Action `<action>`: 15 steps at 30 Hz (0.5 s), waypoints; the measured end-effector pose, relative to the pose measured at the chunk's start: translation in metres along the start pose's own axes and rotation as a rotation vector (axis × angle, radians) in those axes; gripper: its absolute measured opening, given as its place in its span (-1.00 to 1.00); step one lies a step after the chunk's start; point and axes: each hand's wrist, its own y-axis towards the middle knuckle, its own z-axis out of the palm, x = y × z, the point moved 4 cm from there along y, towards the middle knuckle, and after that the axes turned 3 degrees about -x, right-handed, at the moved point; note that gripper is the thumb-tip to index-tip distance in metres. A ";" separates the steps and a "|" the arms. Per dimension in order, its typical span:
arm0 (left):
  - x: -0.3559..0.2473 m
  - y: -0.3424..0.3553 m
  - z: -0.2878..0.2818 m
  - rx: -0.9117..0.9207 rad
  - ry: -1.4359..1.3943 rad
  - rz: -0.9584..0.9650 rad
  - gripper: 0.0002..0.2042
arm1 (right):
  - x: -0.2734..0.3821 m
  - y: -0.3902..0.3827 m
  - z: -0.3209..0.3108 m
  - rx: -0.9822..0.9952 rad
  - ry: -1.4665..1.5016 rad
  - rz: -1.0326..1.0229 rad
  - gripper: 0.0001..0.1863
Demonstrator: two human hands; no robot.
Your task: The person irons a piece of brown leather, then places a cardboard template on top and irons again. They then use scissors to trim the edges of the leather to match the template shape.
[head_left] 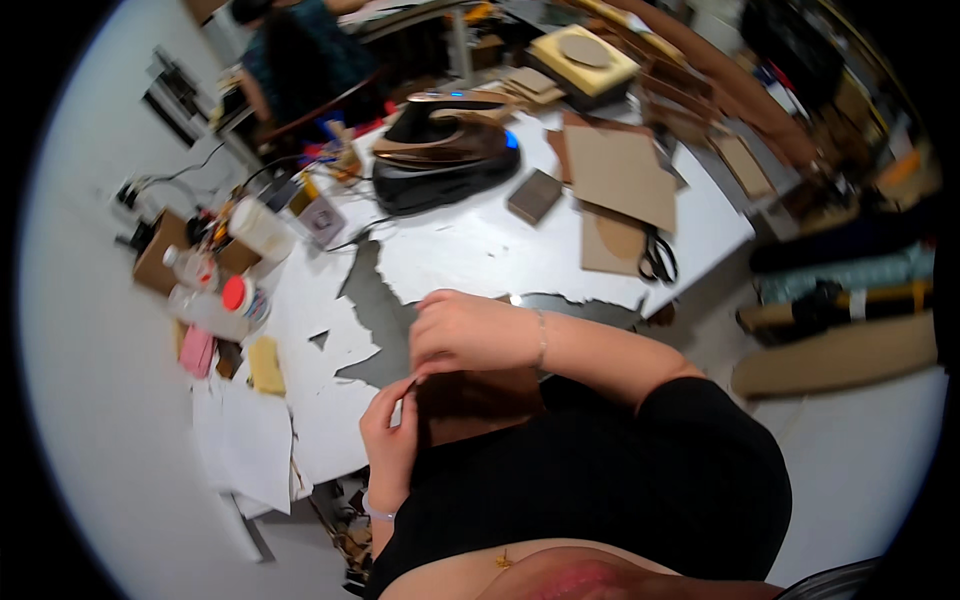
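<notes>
My left hand (392, 430) and my right hand (462, 330) meet near the front of the worn white worktable (445, 255), fingertips closed on the edge of a brown piece, apparently leather (480, 405), that hangs at the table's front against my body. Whether a smaller thin item is between the fingertips I cannot tell. Grey patches show through the torn white covering around my hands. A yellow block (266, 365) lies to the left of my hands, and black scissors (658, 258) lie beyond my right forearm.
An iron-like appliance (440, 160), board sheets (620, 175), and a small dark block (533, 198) occupy the far table. Bottles (262, 230) and tubs line the left side by the wall. Another person (290, 60) is seated beyond. Fabric rolls (840, 350) stand at the right.
</notes>
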 end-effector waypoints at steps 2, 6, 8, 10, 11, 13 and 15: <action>0.006 -0.005 0.000 -0.013 0.020 -0.008 -0.85 | 0.002 -0.002 0.001 -0.010 0.009 0.002 -0.85; 0.010 -0.009 0.001 0.004 0.024 -0.023 -0.84 | 0.003 -0.003 0.003 0.000 0.009 0.023 -0.84; 0.011 -0.009 0.002 0.031 0.019 -0.024 -0.84 | 0.004 -0.006 0.004 0.012 0.009 0.043 -0.84; 0.009 -0.009 0.000 0.021 0.015 -0.020 -0.84 | 0.006 0.000 0.002 0.045 0.017 0.034 -0.85; 0.005 -0.008 0.000 0.023 0.011 -0.016 -0.84 | 0.006 0.001 0.001 0.045 0.016 0.041 -0.85; -0.001 -0.005 0.000 0.019 0.005 0.000 -0.85 | 0.007 -0.001 0.001 0.058 0.006 0.047 -0.86; -0.005 -0.002 0.001 0.033 0.008 0.014 -0.85 | 0.005 -0.002 0.001 -0.019 0.023 0.003 -0.84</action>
